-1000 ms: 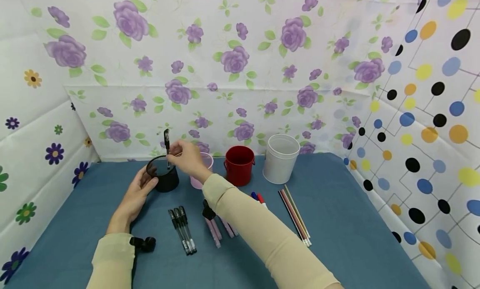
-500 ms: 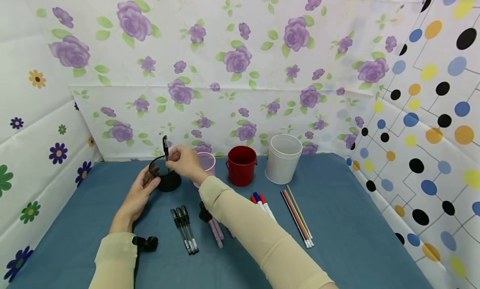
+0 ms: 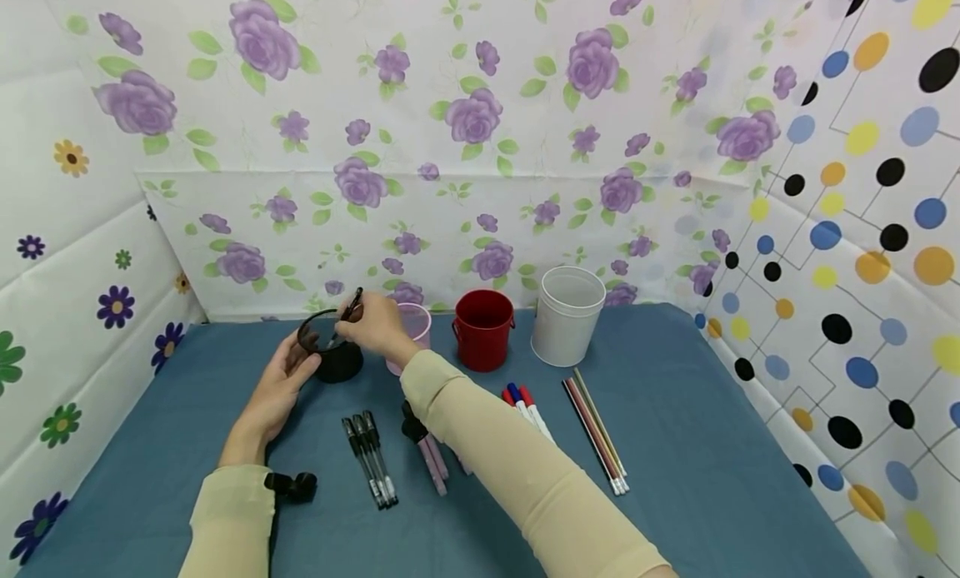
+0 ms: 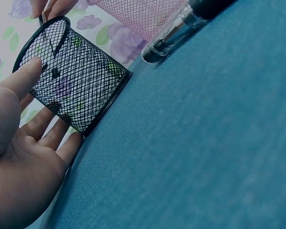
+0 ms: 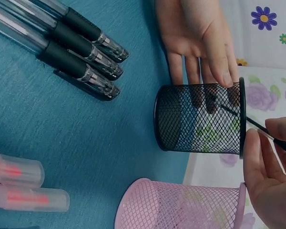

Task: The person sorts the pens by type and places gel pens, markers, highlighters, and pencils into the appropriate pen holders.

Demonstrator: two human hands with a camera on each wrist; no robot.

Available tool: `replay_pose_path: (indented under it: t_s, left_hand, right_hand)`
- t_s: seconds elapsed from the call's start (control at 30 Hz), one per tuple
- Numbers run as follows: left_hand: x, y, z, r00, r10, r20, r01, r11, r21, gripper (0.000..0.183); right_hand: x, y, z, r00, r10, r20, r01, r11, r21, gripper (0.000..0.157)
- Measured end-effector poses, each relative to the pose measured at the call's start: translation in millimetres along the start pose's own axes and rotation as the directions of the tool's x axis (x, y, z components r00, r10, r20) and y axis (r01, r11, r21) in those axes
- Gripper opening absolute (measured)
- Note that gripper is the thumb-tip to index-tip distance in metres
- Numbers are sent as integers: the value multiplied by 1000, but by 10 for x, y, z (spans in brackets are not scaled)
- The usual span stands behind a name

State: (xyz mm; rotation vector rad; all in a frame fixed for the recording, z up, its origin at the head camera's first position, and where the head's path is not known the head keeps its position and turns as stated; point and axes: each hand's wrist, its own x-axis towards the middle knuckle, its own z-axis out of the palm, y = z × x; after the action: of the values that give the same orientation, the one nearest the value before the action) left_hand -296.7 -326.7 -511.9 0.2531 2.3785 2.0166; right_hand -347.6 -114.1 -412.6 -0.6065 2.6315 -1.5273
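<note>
My left hand (image 3: 281, 382) holds a black mesh pen cup (image 3: 339, 366) at the back left, thumb on the near side and fingers around the far side. The cup stands upright on the cloth, as the right wrist view shows. My right hand (image 3: 378, 328) pinches a black gel pen (image 3: 351, 304) at the cup's rim. The pen leans, cap up and to the right, with its lower end inside the cup (image 5: 200, 119). In front of the cup lie three similar gel pens (image 3: 371, 461), side by side.
A pink mesh cup (image 3: 417, 321), a red bucket (image 3: 483, 336) and a white cup (image 3: 568, 328) stand in a row to the right. Pink highlighters (image 3: 431, 463), red and blue capped markers (image 3: 528, 406) and several pencils (image 3: 596, 432) lie on the blue cloth (image 3: 712, 445).
The gel pen has gone from nearly upright to leaning right, its top now lower and beside my right hand. My left hand has stayed on the black cup.
</note>
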Motion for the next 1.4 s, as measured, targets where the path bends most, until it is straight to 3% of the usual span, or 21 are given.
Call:
replay_pose_path:
  t_s: [0.3,0.67,1.07,1.4]
  left_hand:
    - [-6,6,-3,1000,-1,2,1,1000,0,80]
    - [6,-5,15,1000,14,-2,-14,1000,2,78]
    - [-9,8,17,1000,1,-20,-1,1000,12,77]
    - [-13,19,25,1000,-9,-28,10,1000,14,78]
  right_hand:
    - [-6,-52,-21,998,23,56,-20,998,-53,10]
    - [-27,-49,-174,999,-3,43,6,998,-67,27]
    - [-96,-89,-585,986,-162,21,164,979,-123,27]
    - [-386,-201,-694,954,-283,97,298,931,-212,27]
